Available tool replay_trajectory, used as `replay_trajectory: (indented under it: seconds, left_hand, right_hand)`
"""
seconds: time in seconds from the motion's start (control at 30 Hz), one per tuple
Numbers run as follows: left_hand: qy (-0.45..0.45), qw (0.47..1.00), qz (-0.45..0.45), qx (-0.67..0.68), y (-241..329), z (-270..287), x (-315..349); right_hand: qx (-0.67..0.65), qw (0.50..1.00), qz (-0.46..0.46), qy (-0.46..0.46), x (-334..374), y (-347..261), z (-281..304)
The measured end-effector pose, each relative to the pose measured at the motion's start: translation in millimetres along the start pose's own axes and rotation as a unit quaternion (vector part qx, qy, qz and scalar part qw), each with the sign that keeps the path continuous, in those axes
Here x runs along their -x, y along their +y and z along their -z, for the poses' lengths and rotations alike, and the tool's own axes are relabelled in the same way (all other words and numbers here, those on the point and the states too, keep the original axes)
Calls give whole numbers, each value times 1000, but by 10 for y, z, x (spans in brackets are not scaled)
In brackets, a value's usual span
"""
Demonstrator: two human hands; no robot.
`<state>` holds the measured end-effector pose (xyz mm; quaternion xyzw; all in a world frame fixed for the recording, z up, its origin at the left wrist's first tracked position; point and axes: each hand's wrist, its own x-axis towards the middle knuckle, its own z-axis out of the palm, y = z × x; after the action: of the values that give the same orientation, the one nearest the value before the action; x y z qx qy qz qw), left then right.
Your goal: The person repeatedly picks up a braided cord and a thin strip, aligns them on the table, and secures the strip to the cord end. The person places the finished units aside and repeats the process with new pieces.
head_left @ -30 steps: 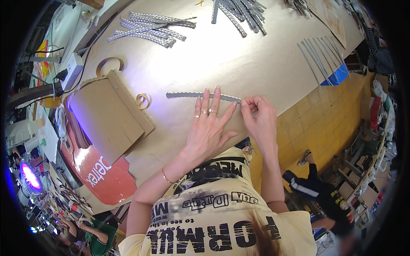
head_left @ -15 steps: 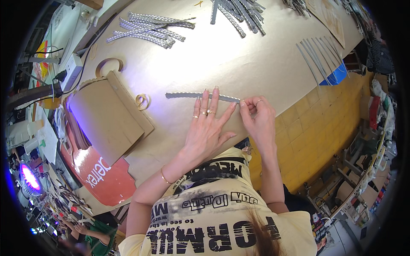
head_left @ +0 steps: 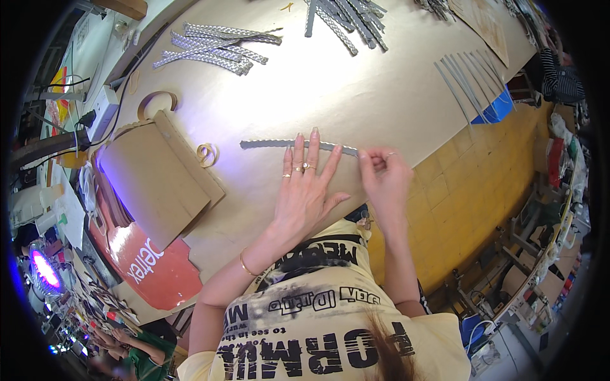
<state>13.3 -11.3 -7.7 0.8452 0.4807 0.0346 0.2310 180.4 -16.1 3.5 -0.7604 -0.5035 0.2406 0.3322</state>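
Head view: the left hand (head_left: pixel 301 197) lies flat, fingers spread across a grey braided strip (head_left: pixel 264 144) on the table (head_left: pixel 241 111); the right hand (head_left: pixel 386 176) pinches the strip's right end, though blur obscures exact fingertip contact. Leftward, a tan coil (head_left: pixel 215 155) and folded cardboard (head_left: pixel 159 181); farther out, piled braids (head_left: pixel 213 47) and, rightward, thin grey strips (head_left: pixel 469 89)

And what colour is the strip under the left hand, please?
The strip is grey with a pale edge; head view.

Black lettering (head_left: pixel 316 357) noted on pale yellow shirt (head_left: pixel 356 322); white lettering (head_left: pixel 145 262) on red sheet (head_left: pixel 166 284); smaller shirt print (head_left: pixel 272 330) apparently partly illegible.
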Motion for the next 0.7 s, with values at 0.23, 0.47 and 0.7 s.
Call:
replay_trajectory:
  seconds: [0.23,0.47,0.7]
  left_hand:
    - [11,1000,-4,12,34,-15,-18]
    - [11,1000,12,-24,60,31,-2]
    - [40,991,116,-57,-218,87,151]
  right_hand:
    - [106,992,63,36,161,117,188]
    - [270,951,153,-8,355,200,-109]
    - [277,952,128,24,356,246,-180]
